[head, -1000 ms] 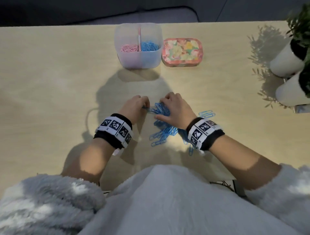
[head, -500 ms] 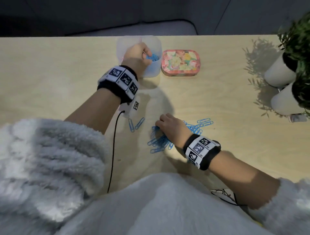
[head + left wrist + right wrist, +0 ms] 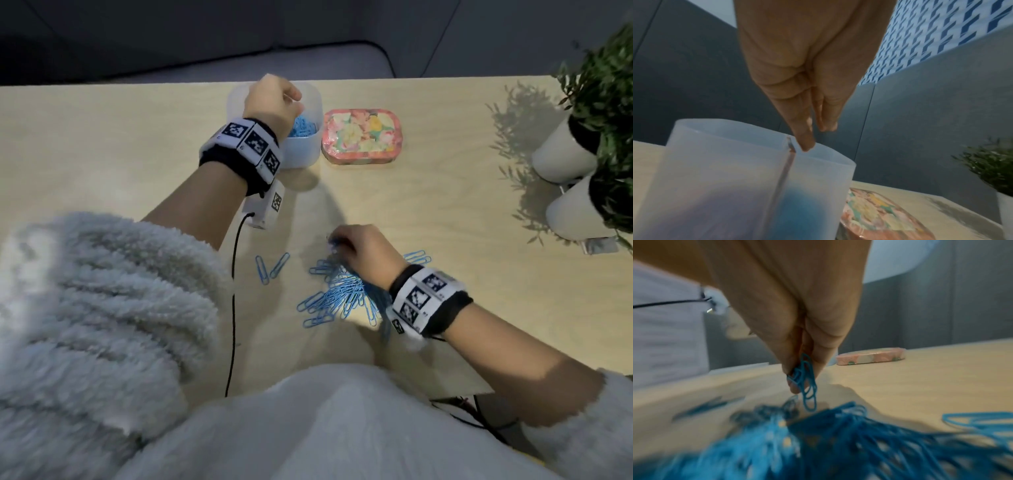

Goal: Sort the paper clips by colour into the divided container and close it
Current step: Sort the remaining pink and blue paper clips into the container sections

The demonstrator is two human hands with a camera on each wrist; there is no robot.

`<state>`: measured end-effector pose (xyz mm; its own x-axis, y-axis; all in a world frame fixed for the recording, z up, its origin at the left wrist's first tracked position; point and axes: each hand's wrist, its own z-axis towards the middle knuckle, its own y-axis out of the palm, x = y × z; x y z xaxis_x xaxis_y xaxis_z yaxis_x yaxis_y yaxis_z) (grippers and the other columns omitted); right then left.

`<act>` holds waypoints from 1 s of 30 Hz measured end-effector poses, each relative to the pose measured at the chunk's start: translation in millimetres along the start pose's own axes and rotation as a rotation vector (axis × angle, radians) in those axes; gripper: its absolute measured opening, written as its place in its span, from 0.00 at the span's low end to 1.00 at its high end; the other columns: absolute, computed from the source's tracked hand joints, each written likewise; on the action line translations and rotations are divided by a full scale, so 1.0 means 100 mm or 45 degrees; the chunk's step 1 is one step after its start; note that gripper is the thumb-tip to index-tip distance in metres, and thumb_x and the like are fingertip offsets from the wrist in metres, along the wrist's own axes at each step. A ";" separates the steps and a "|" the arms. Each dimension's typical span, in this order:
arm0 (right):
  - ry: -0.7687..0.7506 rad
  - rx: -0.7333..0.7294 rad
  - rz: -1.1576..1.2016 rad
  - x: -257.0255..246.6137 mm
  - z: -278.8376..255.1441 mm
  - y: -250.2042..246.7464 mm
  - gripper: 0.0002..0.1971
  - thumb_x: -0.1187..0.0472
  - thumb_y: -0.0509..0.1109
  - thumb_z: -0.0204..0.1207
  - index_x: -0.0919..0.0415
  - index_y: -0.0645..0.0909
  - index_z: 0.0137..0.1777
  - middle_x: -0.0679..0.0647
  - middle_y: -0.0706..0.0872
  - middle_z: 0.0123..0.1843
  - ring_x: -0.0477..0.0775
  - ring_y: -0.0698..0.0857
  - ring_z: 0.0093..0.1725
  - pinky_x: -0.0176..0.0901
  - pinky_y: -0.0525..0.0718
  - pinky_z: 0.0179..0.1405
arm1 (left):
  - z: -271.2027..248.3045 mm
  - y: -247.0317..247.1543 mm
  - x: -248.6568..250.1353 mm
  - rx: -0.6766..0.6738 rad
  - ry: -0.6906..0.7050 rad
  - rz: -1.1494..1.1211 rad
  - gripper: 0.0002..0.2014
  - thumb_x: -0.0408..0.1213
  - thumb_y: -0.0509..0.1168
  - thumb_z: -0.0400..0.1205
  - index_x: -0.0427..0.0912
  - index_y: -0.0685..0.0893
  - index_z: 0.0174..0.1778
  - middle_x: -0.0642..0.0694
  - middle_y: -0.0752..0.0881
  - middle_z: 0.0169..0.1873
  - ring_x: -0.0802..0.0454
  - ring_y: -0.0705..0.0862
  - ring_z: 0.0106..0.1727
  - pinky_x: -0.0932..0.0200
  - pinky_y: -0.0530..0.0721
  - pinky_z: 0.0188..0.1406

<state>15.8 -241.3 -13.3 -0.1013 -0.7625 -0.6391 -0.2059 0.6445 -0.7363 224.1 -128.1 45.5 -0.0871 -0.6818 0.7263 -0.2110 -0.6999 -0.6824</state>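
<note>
While the fingertips of the right hand pinched a few blue clips just above the loose pile near the tabletop's front edge, the left hand hung over the divided container at the back edge, fingers straight, holding nothing. It hid the left compartment; blue clips lay in the right one. A flowered lid lay just beside the container, and two potted plants stood at the right edge. The pile looked blurred from the wrist.

Two potted plants in white pots, black cable, grey sofa perhaps, beyond table
</note>
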 end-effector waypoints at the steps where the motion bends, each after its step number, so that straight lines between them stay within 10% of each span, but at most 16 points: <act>1: 0.040 0.033 0.081 -0.01 0.06 -0.07 0.10 0.72 0.67 0.70 0.68 0.85 0.50 0.65 0.89 0.47 0.62 0.86 0.48 0.44 0.79 0.47 | -0.10 -0.04 -0.01 0.004 0.065 -0.020 0.08 0.35 0.64 0.78 0.41 0.86 0.50 0.43 0.87 0.48 0.47 0.84 0.46 0.53 0.84 0.56; 9: 0.233 0.232 0.454 -0.32 1.06 -0.83 0.13 0.75 0.69 0.70 0.61 0.75 0.29 0.43 0.78 0.19 0.32 0.75 0.18 0.20 0.74 0.26 | -1.21 -0.11 -0.72 -0.186 0.183 0.282 0.07 0.35 0.63 0.79 0.39 0.84 0.50 0.43 0.85 0.43 0.47 0.81 0.40 0.55 0.78 0.46; 13: 0.263 0.346 0.430 -0.46 1.66 -1.00 0.20 0.72 0.74 0.65 0.54 0.70 0.21 0.53 0.84 0.36 0.48 0.82 0.36 0.46 0.86 0.48 | -1.59 -0.04 -0.99 -0.346 0.011 0.364 0.09 0.38 0.63 0.80 0.39 0.83 0.52 0.42 0.80 0.45 0.46 0.80 0.43 0.53 0.77 0.48; 19: 0.270 0.192 0.331 -0.61 1.98 -0.94 0.11 0.64 0.64 0.75 0.49 0.72 0.34 0.61 0.84 0.62 0.48 0.77 0.45 0.32 0.76 0.34 | -1.92 0.09 -1.06 -0.369 -0.030 0.370 0.09 0.36 0.62 0.80 0.36 0.79 0.53 0.37 0.80 0.49 0.38 0.81 0.49 0.49 0.76 0.50; 22: 0.308 0.117 0.233 -0.62 1.95 -0.90 0.14 0.63 0.61 0.78 0.62 0.79 0.62 0.62 0.81 0.67 0.49 0.75 0.49 0.28 0.72 0.32 | -1.99 0.14 -1.03 -0.389 0.012 0.395 0.09 0.35 0.64 0.79 0.35 0.79 0.53 0.36 0.79 0.49 0.36 0.80 0.50 0.49 0.75 0.51; 30: 0.199 0.345 0.587 -0.24 0.71 -0.98 0.09 0.70 0.64 0.75 0.68 0.83 0.51 0.55 0.82 0.39 0.44 0.80 0.34 0.39 0.82 0.40 | -2.10 0.17 -1.04 -0.418 0.036 0.368 0.29 0.46 0.68 0.75 0.36 0.72 0.69 0.35 0.77 0.55 0.36 0.79 0.57 0.47 0.74 0.62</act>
<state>107.0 -282.1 58.3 -0.2691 -0.3843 -0.8831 0.1495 0.8892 -0.4324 25.3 -24.3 -24.3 -0.2138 -0.8303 0.5147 -0.4721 -0.3735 -0.7985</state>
